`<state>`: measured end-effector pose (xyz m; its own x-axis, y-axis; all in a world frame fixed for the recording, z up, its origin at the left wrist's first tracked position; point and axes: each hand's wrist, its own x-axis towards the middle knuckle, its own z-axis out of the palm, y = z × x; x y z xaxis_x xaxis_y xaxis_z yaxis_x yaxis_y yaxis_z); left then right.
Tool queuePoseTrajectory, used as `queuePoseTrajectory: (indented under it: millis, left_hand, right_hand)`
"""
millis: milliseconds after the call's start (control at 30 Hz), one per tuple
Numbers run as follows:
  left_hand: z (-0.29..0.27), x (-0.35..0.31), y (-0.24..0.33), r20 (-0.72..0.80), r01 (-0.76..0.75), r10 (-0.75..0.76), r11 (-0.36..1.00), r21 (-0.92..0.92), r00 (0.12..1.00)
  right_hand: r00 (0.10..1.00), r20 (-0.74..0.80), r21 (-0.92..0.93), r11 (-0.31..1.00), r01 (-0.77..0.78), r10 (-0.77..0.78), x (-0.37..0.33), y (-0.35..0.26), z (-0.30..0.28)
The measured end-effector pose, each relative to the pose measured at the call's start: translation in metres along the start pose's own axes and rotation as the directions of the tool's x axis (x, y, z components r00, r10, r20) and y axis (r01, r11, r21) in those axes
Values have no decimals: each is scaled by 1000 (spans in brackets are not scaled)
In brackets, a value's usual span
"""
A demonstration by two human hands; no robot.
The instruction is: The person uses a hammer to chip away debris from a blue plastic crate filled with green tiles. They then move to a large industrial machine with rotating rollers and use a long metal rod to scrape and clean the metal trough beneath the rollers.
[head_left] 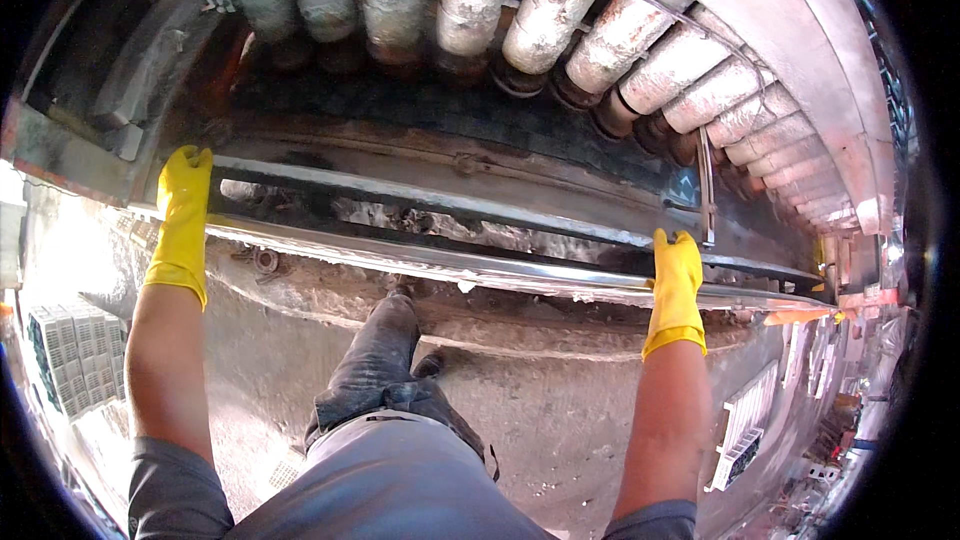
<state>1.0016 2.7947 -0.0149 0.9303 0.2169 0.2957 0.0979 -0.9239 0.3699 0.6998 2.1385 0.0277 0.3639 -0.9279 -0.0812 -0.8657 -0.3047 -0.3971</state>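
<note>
Both hands wear yellow rubber gloves and are set wide apart on a long metal frame. My left hand [185, 195] is closed at the left end of the upper metal rail [430, 198], its fingers curled over the edge. My right hand [678, 275] is closed over the same rail toward its right end. Nearer me, a shiny metal bar [440, 264] runs alongside the rail, with a narrow gap between them. Pale rough material shows in that gap and along the bar's near side. The undersides of the fingers are hidden.
A row of thick, stained cylinders [470, 0] hangs above the dark recess beyond the rail. A pale curved beam [840, 60] borders them on the right. White plastic crates [75, 350] stand at left; another white crate [745, 420] lies at right. A low ledge [520, 325] runs by my feet.
</note>
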Motion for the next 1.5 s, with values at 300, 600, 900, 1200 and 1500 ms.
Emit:
queuePoseTrajectory:
  millis: [300,600,900,1200,1500]
  left_hand:
    - [9,6,-28,5,-2,2,999,40,1000]
    - [12,-13,-47,34,17,-19,999,45,999]
    - [18,-25,-89,-30,-19,17,999,-51,999]
    - [-5,-43,-80,-29,12,-11,1000,11,1000]
    - [-12,-59,-88,-59,-26,24,999,-30,998]
  right_hand:
    - [1000,-4,-69,998,-16,16,-8,4,-5]
    - [997,30,6,998,-68,67,-32,21,-6]
    - [1000,-18,-72,997,7,-9,-47,49,-9]
    - [999,12,-66,997,-30,30,-61,58,-20]
    - [998,2,30,997,-70,70,-90,61,-31]
